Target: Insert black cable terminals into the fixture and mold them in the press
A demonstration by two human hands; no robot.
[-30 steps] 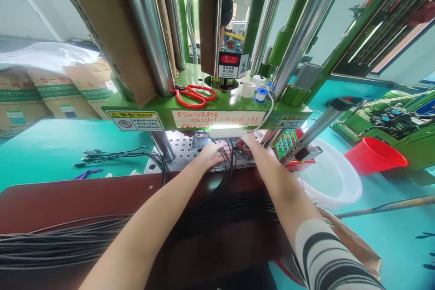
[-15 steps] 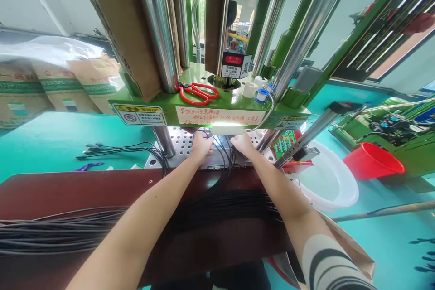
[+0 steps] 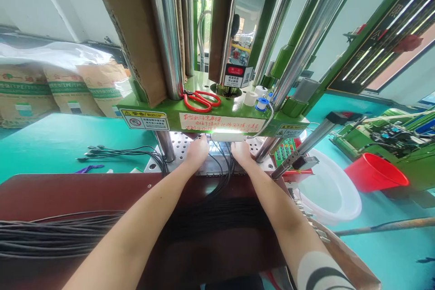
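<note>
- Two bare hands are in under the green press plate [image 3: 210, 120]: left hand [image 3: 197, 152] and right hand [image 3: 242, 153], both down on the perforated metal plate [image 3: 180, 142].
- The black cables [image 3: 222, 172] run up from the brown table [image 3: 68, 195] straight through the gap between the two hands. Their ends disappear under the lit strip [image 3: 227, 136], just ahead of the knuckles.
- Grip-wise, honestly can't tell. The fingertips of both hands are tucked under the press edge, so whether they pinch a cable end or just press flat is hidden.
- The left hand sits just beside the cables on their left, and the right hand is close against them on the right.
- A thick cable bundle [image 3: 50, 235] lies across the table, left of the arms.
- Red scissors [image 3: 200, 99] lie on top of the green plate, with tape rolls [image 3: 253, 98] near them.
- Off to the right there's a white basin [image 3: 335, 190] and a red bucket [image 3: 375, 172].
</note>
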